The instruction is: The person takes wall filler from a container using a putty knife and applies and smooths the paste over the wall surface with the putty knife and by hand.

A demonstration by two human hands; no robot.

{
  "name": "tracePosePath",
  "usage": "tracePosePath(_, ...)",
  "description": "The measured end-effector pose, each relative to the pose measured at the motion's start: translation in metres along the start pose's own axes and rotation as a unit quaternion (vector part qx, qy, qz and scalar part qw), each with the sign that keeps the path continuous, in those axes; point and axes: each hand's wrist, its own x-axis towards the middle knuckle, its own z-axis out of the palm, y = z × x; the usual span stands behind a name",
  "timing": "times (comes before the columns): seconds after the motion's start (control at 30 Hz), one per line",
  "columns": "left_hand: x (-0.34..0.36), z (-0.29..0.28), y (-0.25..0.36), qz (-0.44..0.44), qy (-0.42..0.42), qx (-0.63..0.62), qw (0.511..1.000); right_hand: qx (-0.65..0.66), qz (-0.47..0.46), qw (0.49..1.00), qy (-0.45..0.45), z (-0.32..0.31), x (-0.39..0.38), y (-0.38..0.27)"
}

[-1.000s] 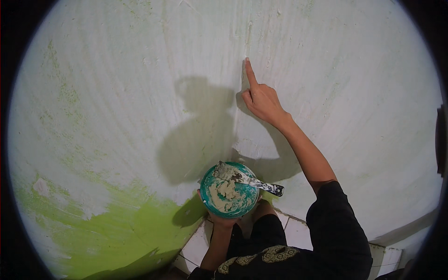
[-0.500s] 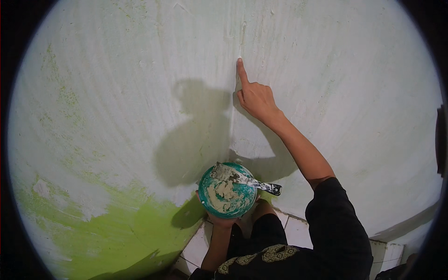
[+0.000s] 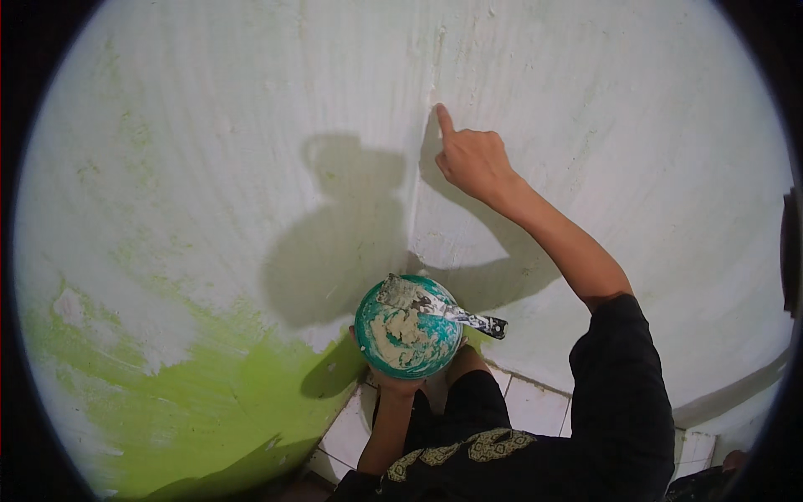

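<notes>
My left hand supports a teal bowl from below, its fingers partly hidden under and behind the bowl. Inside the bowl, pale off-white putty is smeared and heaped. A putty-caked scraper lies across the bowl, its black-and-white speckled handle sticking out over the right rim. Higher up, my right hand holds nothing: its index finger is stretched out with the tip against the wall corner, and the other fingers are curled.
Two whitish, streaky walls meet in the corner ahead. Bright green paint shows low on the left wall. White floor tiles lie below, by my legs. A dark object stands at the far right edge.
My right hand has shifted slightly right, its index finger still against the corner. The bowl has risen a little in view, with the scraper still across it.
</notes>
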Motion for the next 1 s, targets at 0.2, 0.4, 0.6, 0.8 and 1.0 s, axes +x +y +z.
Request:
tracePosePath(0.2,-0.002,0.001,-0.003,0.001,0.006,0.017,1.000,0.009,0.013,1.000,-0.006,-0.022,0.011,0.003)
tracePosePath(0.4,-0.001,0.002,-0.003,-0.011,0.006,0.010,1.000,-0.045,0.030,0.997,-0.055,-0.010,0.026,-0.003)
tracePosePath(0.6,-0.002,0.008,-0.004,-0.014,0.004,0.003,1.000,-0.008,-0.041,0.999,-0.030,0.001,0.007,-0.008)
tracePosePath(0.8,0.003,0.006,-0.003,0.030,0.041,0.079,0.996,0.017,0.021,1.000,0.008,-0.028,0.002,0.013)
tracePosePath(1.0,-0.001,0.001,-0.002,0.030,0.044,0.081,0.995,-0.081,0.013,0.997,-0.008,-0.033,0.037,0.013)
